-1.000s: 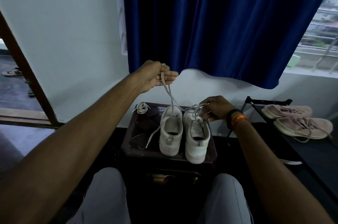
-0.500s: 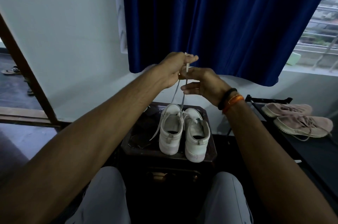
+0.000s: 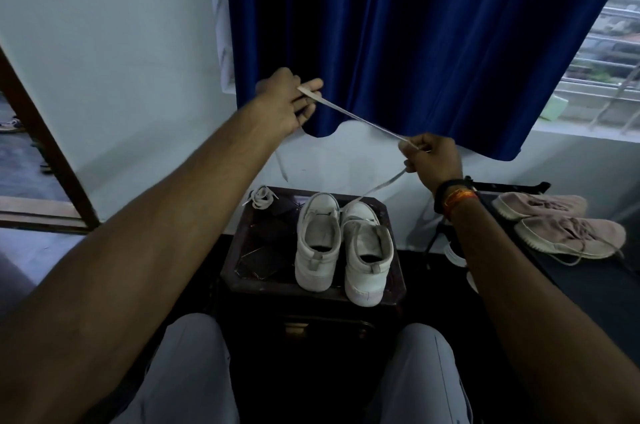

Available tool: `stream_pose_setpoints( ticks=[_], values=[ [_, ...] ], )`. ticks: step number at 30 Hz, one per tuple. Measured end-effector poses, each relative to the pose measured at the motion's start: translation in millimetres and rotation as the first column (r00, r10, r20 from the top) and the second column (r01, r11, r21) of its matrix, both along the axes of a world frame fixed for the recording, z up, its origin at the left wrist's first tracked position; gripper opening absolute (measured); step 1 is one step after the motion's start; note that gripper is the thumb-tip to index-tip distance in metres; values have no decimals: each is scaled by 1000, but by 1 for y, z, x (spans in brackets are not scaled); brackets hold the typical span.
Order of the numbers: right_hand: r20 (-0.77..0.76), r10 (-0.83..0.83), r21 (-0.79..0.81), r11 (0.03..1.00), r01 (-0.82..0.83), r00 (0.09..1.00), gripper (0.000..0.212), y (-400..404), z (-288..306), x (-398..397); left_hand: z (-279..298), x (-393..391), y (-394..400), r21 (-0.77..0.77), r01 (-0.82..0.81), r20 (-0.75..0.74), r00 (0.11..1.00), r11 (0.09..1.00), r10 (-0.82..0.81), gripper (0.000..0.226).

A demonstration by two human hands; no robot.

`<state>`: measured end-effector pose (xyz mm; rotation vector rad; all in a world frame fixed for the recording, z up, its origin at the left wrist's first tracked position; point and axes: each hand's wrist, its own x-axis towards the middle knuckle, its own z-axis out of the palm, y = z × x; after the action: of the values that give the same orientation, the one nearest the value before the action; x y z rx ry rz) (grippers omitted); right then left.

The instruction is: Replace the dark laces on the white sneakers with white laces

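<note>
Currently a white lace point(image 3: 360, 119) is stretched taut across mid-frame between both hands. Left hand point(image 3: 287, 100), upper centre-left, pinches one part of it between thumb and fingers, a short tail dangling below. Right hand point(image 3: 431, 160), centre-right, is curled round the lace; from there it runs down to the white sneakers point(image 3: 343, 243), which stand side by side, heels toward the camera, on a dark stool point(image 3: 242, 250) at centre. A second coiled lace point(image 3: 260, 197) lies on the stool's far left corner. Step looks like pulling a lace free or straightening it out; can't tell which shoe's eyelets it goes to. Next move probably needs the tip found and lined up with an eyelet. Pinkish shoes point(image 3: 561, 223) sit at right, blue curtain point(image 3: 415, 36) behind.
</note>
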<state>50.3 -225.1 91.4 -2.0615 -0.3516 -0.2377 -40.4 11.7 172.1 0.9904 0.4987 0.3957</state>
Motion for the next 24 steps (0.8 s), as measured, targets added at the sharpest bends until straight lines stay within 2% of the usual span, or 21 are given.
stream_pose_setpoints(
  ticks=[4, 6, 8, 9, 10, 11, 12, 13, 14, 16, 17, 19, 20, 22, 24],
  values=[
    [-9, -146, 87, 985, 147, 989, 14, -9, -8, 16, -22, 6, 20, -66, -187, -41, 982, 980, 185, 24],
    [-63, -62, -30, 998, 60, 996, 12, -8, -10, 20, -36, 14, 23, -3, -267, -42, 963, 964, 267, 36],
    [-149, 27, -249, 967, -64, 988, 23, 0, -14, 17, -46, 19, 16, 124, -244, -8, 969, 962, 247, 65],
    [-107, 4, -362, 931, -43, 994, 31, 5, -17, 14, -49, 22, 10, 170, -207, 18, 978, 963, 207, 81],
    [11, -25, -437, 899, 27, 1000, 33, 10, -19, 8, -52, 24, 6, 201, -180, 46, 984, 963, 174, 93],
    [146, -8, -446, 892, 73, 989, 29, 14, -19, 1, -54, 26, 2, 226, -162, 74, 986, 961, 149, 97],
    [209, 74, -434, 901, 24, 975, 24, 18, -20, -5, -55, 27, -1, 255, -141, 89, 989, 957, 122, 93],
    [176, 210, -434, 893, -116, 962, 22, 20, -21, -7, -56, 27, -4, 282, -109, 93, 992, 953, 86, 81],
    [60, 353, -454, 843, -290, 934, 22, 22, -23, -9, -53, 26, -8, 297, -72, 84, 995, 952, 48, 62],
    [-221, 529, -526, 642, -557, 819, 21, 22, -31, -12, -48, 23, -15, 268, -12, 63, 998, 963, -5, 33],
    [-282, 555, -568, 561, -602, 783, 26, 23, -38, -12, -46, 23, -17, 237, 11, 70, 997, 971, -28, 26],
    [-301, 554, -645, 481, -593, 776, 39, 25, -51, -8, -44, 23, -17, 190, 66, 81, 993, 980, -82, 19],
    [-296, 555, -653, 477, -589, 777, 39, 26, -56, -6, -44, 23, -18, 177, 103, 79, 990, 979, -118, 17],
    [-295, 570, -607, 508, -611, 767, 25, 25, -59, -3, -44, 24, -20, 191, 177, 60, 980, 966, -191, 16],
    [-270, 560, -581, 554, -596, 783, 14, 23, -60, 1, -47, 23, -28, 299, 247, 21, 964, 922, -265, 20]
  ],
)
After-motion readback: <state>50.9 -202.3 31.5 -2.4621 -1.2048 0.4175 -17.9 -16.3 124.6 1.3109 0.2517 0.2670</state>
